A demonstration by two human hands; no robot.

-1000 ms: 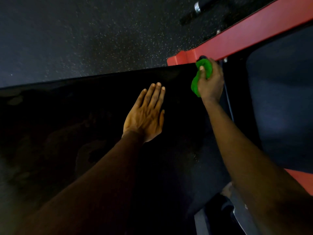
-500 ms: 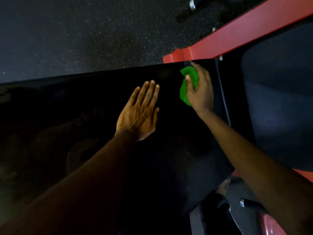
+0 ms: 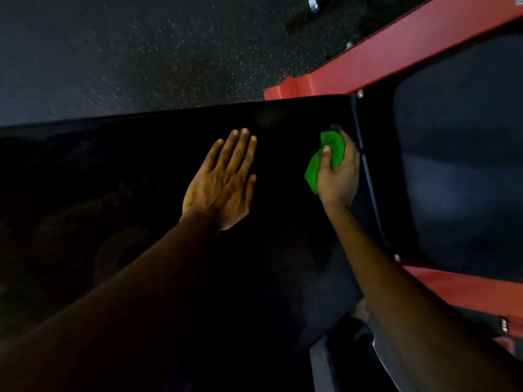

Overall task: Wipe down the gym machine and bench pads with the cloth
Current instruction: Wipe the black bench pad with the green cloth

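While the right hand [image 3: 338,176] bunches the green cloth [image 3: 325,159] into a wad, thumb laid over the top and fingers curled round the far side, it presses that wad onto the black bench pad [image 3: 141,171] near the pad's right edge, a little in from the far right corner. Gripping the cloth balled up like this likely gives a firm, thick face to scrub with and keeps loose ends from dragging. The left hand [image 3: 223,179] lies flat on the pad well to the left of the cloth — fingers straight and close together, palm down, holding nothing. It looks placed there as a brace for a body leaning over the bench, and perhaps to steady the pad under the rubbing.

Just past the pad's right edge runs a dark gap with a thin black strip, then a second dark pad [image 3: 458,165] beyond it. A red frame rail [image 3: 410,52] crosses diagonally behind the far right corner, and another red member [image 3: 467,287] shows near the right forearm. Speckled rubber floor [image 3: 141,52] fills the space beyond the far edge. Nothing lies on the pad to block a stroke; the braced hand itself covers a patch that would need wiping later, and the rail crowds the far corner.
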